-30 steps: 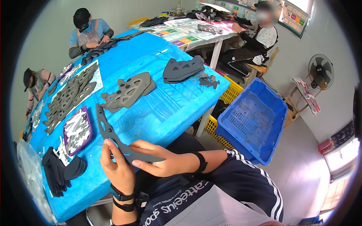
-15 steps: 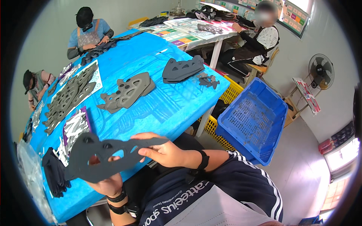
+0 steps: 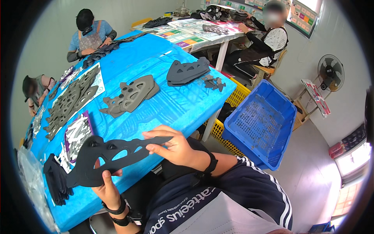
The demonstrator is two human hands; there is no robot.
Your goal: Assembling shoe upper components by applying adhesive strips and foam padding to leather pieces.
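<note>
A dark grey, flat shaped piece (image 3: 87, 165) with oval and triangular cutouts and two raised dark knobs hangs over the table's near edge. My left hand (image 3: 110, 192) grips its wide end from below, the thumb on the near face and some fingers hidden behind. My right hand (image 3: 177, 148) pinches the narrow end between thumb and fingers. Just beyond the wide end lies a purple-edged tray (image 3: 92, 125) of white strips. A stack of dark folded pieces (image 3: 56, 179) sits left of it at the table's near edge.
On the blue-covered table (image 3: 128, 136) are grey cut-out pieces (image 3: 134, 93), a darker stack (image 3: 187, 72) and small scraps (image 3: 213, 83). A blue basket (image 3: 259, 121) stands at the right, against a yellow crate (image 3: 237, 95). Several people work around the tables. A fan (image 3: 330, 73) stands far right.
My left thumb has come round onto the near face of the piece, where before it was mostly covered. The piece has tilted slightly, and my right hand has shifted a little to the right.
</note>
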